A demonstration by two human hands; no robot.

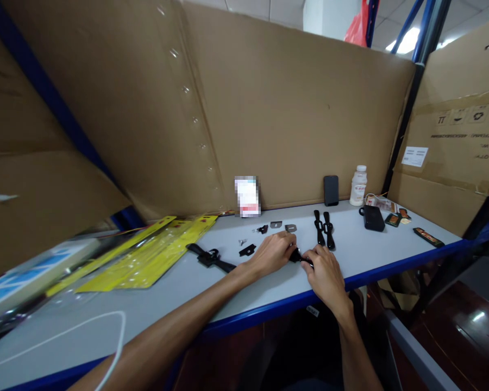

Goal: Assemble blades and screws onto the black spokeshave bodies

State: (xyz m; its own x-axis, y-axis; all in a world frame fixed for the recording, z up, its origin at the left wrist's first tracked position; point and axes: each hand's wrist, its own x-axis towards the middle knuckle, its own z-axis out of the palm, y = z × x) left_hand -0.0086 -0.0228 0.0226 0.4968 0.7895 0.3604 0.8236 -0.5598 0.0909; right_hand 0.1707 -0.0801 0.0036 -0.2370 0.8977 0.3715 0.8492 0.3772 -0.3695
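My left hand (272,253) and my right hand (325,273) meet over the grey tabletop (179,293), both closed on one small black plastic part (298,256) held between their fingertips. Just behind them lie two black straps (323,228) side by side. A black clip assembly (210,257) rests to the left of my left hand, with a smaller black piece (247,250) close to it. Small grey metal plates (282,226) and a tiny black bit (263,229) sit further back.
Yellow packaging sleeves (155,251) lie at the left. A black phone (331,190), a white bottle (358,185), a black box (372,218) and small packets (395,217) stand at the back right. Cardboard walls (269,108) enclose the bench. A white cable (110,336) crosses the front left.
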